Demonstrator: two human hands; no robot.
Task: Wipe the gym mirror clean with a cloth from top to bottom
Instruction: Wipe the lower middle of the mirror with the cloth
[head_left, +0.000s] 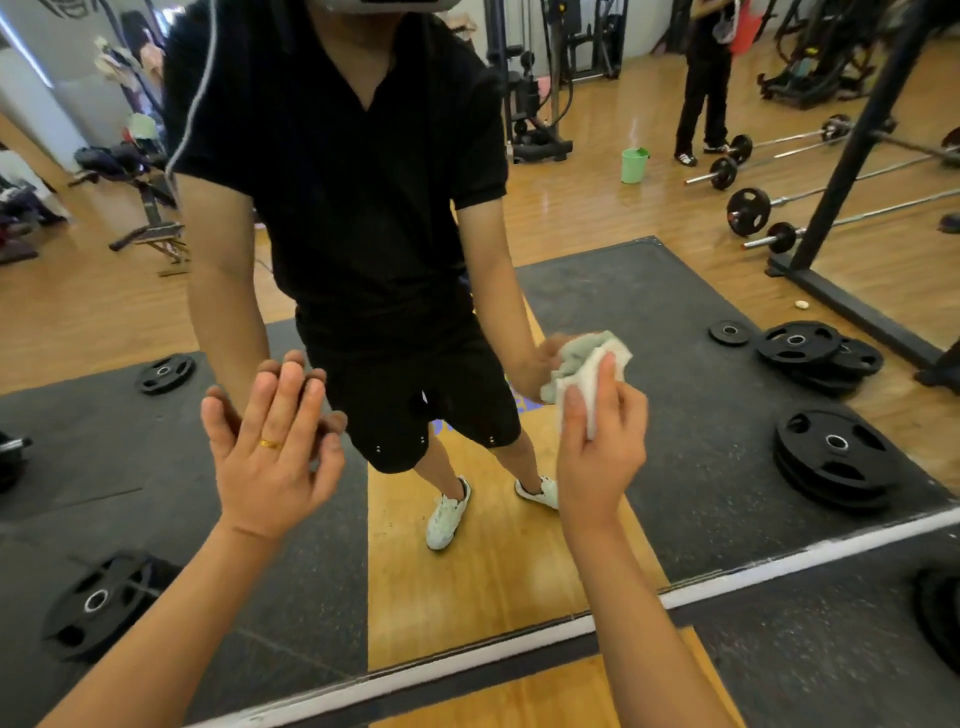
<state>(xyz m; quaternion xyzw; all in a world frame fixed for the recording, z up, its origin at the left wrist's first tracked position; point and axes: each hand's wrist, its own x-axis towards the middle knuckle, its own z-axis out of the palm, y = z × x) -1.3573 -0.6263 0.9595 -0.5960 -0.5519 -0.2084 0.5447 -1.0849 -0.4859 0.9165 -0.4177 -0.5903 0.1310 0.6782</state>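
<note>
The gym mirror (675, 291) fills most of the head view, its white bottom edge running across the lower part of the frame. My right hand (602, 441) grips a bunched white cloth (584, 371) and holds it against the glass, low on the mirror and right of centre. My left hand (270, 447) lies flat on the glass with straight fingers, a gold ring on one of them. Its reflection meets the fingertips. My own reflection in black clothes stands in the mirror's middle.
The reflection shows black weight plates (831, 457) on dark rubber mats, barbells (748, 210), a green bucket (635, 165), a bench (150, 228) and another person standing far back. A real weight plate (940, 608) lies on the floor at the lower right, below the mirror's edge.
</note>
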